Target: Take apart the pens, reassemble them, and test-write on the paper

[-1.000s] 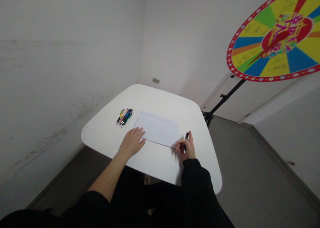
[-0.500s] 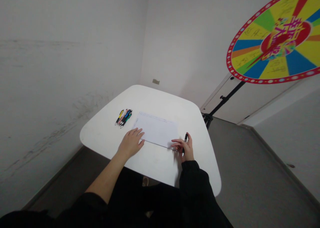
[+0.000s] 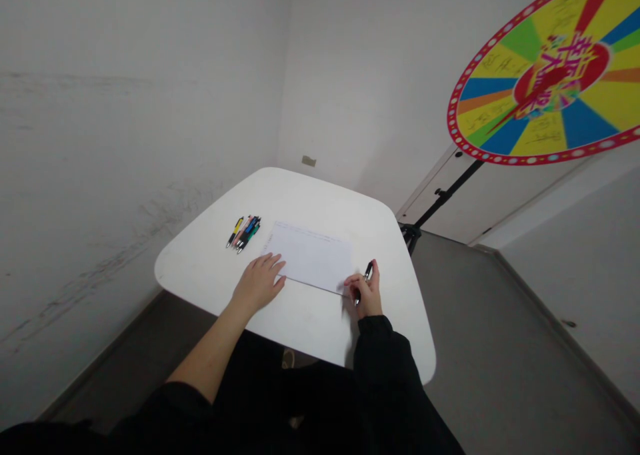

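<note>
A sheet of white paper (image 3: 313, 258) lies on the white table (image 3: 295, 328), with faint lines of writing along its far edge and left side. My left hand (image 3: 259, 282) rests palm down over the paper's near left corner, fingers stretched out. By the near right corner, my right hand (image 3: 367, 293) holds a black pen (image 3: 369, 270) between its fingers. The pen stands tilted, and part of it is hidden by the fingers. Left of the paper lies a bunch of pens (image 3: 243, 234) in yellow, pink, blue, green and black.
A colourful prize wheel (image 3: 550, 75) on a black stand (image 3: 450, 192) rises beyond the table's right side. Scuffed walls (image 3: 100, 175) meet behind the table. Grey floor (image 3: 475, 328) shows at the right.
My right hand's fingers have curled in closer around the pen, and the pen has shifted in them. My left hand stays on the paper's corner. The whole view has shifted slightly.
</note>
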### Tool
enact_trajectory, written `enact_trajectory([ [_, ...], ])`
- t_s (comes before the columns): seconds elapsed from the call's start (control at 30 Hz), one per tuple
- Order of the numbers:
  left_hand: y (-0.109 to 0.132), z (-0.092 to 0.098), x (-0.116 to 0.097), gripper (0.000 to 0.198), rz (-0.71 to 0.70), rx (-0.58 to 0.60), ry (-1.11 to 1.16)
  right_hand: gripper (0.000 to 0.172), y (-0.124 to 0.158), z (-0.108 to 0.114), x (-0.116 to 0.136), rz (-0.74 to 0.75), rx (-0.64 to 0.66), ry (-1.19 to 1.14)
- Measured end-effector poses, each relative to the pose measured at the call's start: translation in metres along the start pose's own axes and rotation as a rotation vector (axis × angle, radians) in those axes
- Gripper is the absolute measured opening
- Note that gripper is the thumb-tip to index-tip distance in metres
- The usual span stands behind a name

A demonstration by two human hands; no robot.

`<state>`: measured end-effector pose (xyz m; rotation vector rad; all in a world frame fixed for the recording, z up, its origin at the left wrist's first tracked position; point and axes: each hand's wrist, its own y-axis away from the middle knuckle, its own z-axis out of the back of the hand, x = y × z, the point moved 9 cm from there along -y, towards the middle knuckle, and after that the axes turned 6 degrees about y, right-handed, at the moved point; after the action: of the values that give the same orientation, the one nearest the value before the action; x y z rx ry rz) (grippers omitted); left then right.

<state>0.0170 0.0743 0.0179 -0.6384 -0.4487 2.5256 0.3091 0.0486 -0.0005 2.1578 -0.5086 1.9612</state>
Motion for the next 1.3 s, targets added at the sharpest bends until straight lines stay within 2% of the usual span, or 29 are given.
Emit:
enact_trajectory([
  [0.2,0.000,-0.002,0.000,0.041,-0.009,0.015,-0.002,0.076,-0.012,0.020,-0.014,-0.013,-0.142,0.281],
  [0.33,0.000,-0.002,0.000,0.042,-0.003,0.013,-0.006,0.061,-0.022,0.024,-0.005,0.102,-0.152,0.580],
  [0.47,0.000,-0.001,-0.001,0.042,-0.002,0.013,-0.010,0.058,-0.036,0.031,0.003,0.158,-0.189,0.933],
  [0.6,0.000,0.000,-0.002,0.041,0.005,0.016,-0.019,0.052,-0.050,0.029,0.005,0.160,-0.167,1.233],
  [0.73,0.000,0.002,-0.003,0.041,0.016,0.018,-0.021,0.047,-0.061,0.024,0.004,0.133,-0.121,1.390],
  [0.87,0.000,0.002,-0.003,0.041,0.016,0.029,-0.032,0.035,-0.068,0.024,0.001,0.075,-0.052,1.432],
  [0.93,0.000,0.002,-0.003,0.041,0.019,0.030,-0.030,0.035,-0.068,0.026,0.000,0.059,-0.047,1.405],
  [1.07,0.000,0.002,-0.002,0.041,0.020,0.036,-0.022,0.045,-0.061,0.035,0.002,0.065,-0.140,1.267],
  [1.2,-0.001,0.002,-0.002,0.043,0.008,0.025,-0.004,0.056,-0.046,0.041,0.006,0.161,-0.227,1.088],
  [1.3,-0.001,0.006,-0.003,0.041,-0.003,-0.020,0.037,0.057,-0.034,0.048,0.009,0.214,-0.287,0.987],
])
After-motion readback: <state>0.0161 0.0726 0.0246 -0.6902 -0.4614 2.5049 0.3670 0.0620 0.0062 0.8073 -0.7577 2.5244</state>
